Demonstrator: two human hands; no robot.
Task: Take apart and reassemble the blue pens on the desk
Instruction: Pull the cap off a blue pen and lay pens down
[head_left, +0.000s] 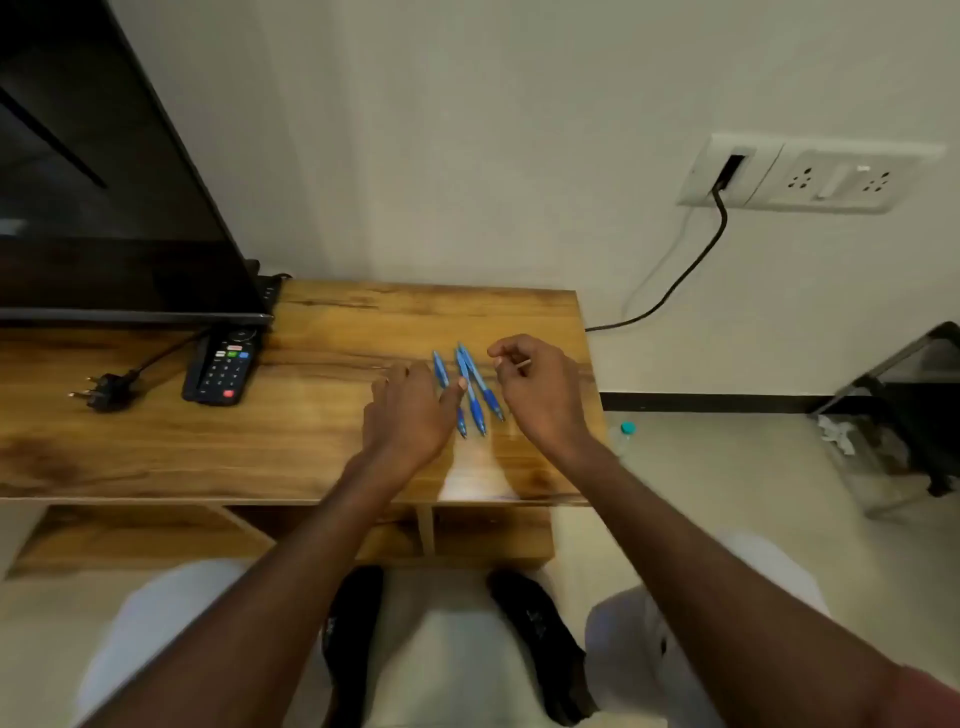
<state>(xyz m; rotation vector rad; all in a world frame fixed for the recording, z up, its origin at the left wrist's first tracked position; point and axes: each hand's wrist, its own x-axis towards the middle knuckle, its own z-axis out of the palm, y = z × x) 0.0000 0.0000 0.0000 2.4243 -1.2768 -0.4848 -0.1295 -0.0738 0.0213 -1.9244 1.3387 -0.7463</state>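
glossy wood-grain desk (322, 447), blue plastic pens (470, 387), black plastic remote (223, 371)

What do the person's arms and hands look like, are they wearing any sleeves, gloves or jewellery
Both forearms are bare up to the frame's lower edge. The left hand and the right hand wear no gloves, and no rings, watch or bracelets show on the fingers or wrists. The only clothing on the arms is a reddish sleeve edge on the right upper arm, at the picture's bottom right corner.
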